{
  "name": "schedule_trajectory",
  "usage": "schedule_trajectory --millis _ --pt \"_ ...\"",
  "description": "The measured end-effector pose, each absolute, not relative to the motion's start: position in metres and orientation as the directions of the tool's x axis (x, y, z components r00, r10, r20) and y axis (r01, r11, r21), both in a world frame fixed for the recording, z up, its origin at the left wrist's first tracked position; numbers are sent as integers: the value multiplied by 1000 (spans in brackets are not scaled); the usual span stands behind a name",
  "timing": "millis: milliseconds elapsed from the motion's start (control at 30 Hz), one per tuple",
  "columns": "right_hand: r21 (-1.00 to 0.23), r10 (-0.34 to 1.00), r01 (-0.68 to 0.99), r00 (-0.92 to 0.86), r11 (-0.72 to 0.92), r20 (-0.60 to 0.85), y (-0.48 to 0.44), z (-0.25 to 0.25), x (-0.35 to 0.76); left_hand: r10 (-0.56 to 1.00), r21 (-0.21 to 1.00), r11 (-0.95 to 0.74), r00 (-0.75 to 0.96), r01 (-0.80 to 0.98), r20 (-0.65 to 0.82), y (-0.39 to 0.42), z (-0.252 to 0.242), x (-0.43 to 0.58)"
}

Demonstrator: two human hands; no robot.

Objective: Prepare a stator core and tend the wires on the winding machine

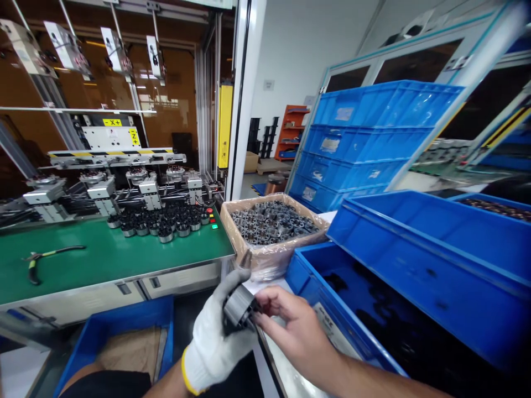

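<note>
Left hand (215, 337), in a white knit glove, grips a dark round metal core (239, 307) low in the frame, in front of the green bench (103, 260); bare right hand (296, 331) pinches the core's right edge with its fingertips (260, 315). Just behind the hands: a film-lined cardboard box (271, 232) full of similar grey cores. Open blue crate (352, 309) to the right, pliers (45, 260) on the bench, well apart.

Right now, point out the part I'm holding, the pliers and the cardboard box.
part (238, 307), head view, its dark side
pliers (41, 257), head view, the handles
cardboard box (271, 251), head view, front wall
</note>
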State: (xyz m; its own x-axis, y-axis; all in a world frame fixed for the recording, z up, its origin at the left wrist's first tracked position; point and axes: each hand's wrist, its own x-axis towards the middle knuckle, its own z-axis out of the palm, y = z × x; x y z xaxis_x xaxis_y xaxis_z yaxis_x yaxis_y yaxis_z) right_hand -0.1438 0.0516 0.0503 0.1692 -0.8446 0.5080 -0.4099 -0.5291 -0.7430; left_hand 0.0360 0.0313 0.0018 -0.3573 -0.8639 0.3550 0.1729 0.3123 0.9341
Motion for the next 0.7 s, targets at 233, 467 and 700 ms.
schedule_trajectory --millis 233,467,700 --pt "-27 -416 -659 442 -751 795 46 50 -155 -901 991 73 -434 -111 17 25 17 35" --pt "-171 -456 -638 314 -751 833 49 57 -149 -933 976 217 -292 10 211 31 14 29" --pt "-121 -447 -646 368 -753 815 49 55 -149 -929 981 151 -356 -125 97 34 27 34"
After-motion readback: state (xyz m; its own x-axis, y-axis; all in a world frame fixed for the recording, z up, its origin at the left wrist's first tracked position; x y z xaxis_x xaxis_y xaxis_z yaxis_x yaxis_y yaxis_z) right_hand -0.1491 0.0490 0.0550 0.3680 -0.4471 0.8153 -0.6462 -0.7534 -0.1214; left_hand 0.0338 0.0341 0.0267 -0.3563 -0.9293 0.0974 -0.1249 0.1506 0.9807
